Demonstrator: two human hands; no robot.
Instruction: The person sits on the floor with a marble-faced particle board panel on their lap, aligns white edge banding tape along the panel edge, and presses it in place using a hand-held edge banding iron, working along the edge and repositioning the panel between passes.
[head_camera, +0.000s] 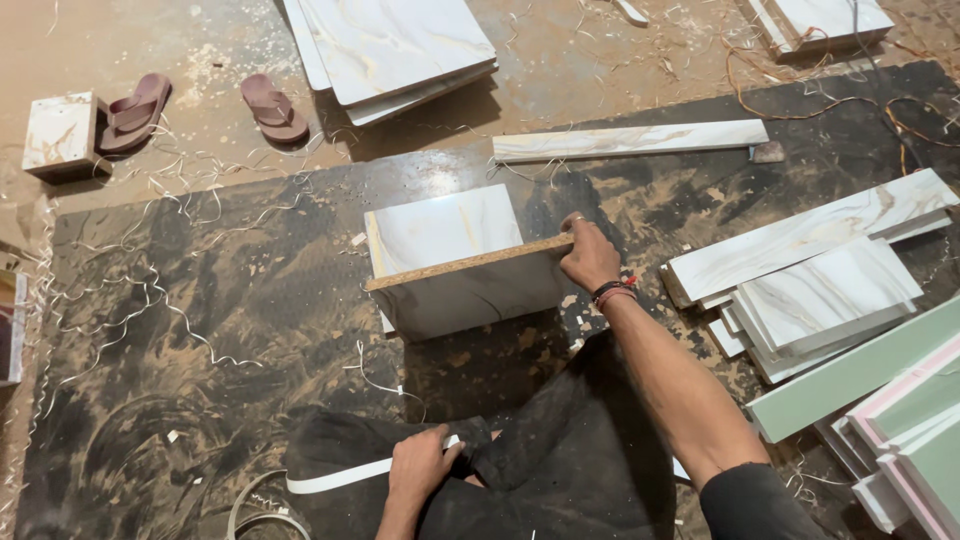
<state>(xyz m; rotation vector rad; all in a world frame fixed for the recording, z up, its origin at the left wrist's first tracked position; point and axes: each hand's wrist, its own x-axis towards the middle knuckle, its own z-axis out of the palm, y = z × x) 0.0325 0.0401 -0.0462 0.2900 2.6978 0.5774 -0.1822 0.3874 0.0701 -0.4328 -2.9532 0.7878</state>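
- The right hand reaches forward and grips the near-right corner of a marble-look panel, fingers curled over its raw chipboard edge. The panel seems to be stood on edge, or to form the top of an L with a second board under it; I cannot tell which. Held this way, the bare edge faces up and toward the person, easy to get at.
- The left hand rests low, near the person's lap, pinching a white strip between thumb and fingers. The strip runs off to the left and curls near the floor, so it looks like thin, flexible banding kept ready by the knee.
- The panel sits in the middle of a dark mat laid over the floor, which keeps the work off the dusty concrete. Pale curled shavings lie scattered over the mat.
- To the right, a stack of matching panels lies within arm's reach, with pale green boards nearer the person.
- A long narrow piece lies beyond the panel, and larger sheets are stacked farther back.
- A pair of sandals sits well apart at the top left, beside a small box.
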